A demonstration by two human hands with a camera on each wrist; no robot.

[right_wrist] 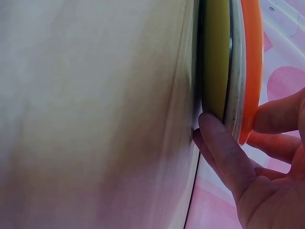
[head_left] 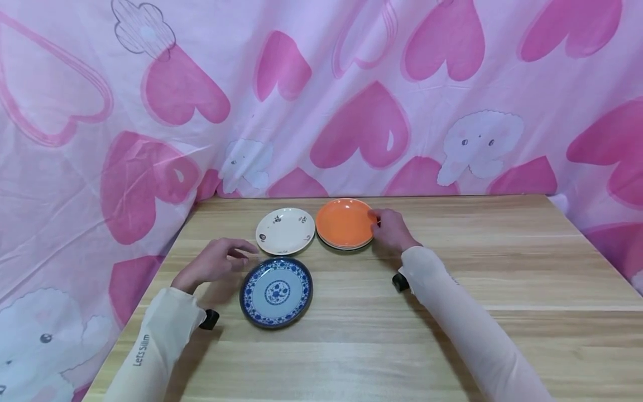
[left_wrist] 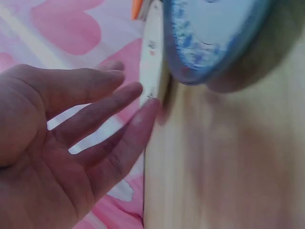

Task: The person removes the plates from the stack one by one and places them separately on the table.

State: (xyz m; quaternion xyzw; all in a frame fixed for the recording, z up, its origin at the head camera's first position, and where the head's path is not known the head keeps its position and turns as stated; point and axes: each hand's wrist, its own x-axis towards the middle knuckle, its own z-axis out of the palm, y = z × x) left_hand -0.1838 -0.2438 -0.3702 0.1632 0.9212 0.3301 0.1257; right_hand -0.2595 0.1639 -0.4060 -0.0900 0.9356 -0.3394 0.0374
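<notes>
An orange plate tops a stack at the back of the table, with a speckled pale plate and a yellow-sided plate under it. My right hand grips the right edge of this stack, its fingers on both the orange rim and the lower side. Left of the stack lies a white plate with small dark floral prints. My left hand hovers by its left edge, fingers loosely extended and holding nothing; whether a fingertip touches the rim I cannot tell. Nearer me is a blue-and-white patterned plate.
The plates are on a wooden table. A pink curtain with hearts and cartoon animals hangs behind the table and along its left side. Dark straps show at both wrists.
</notes>
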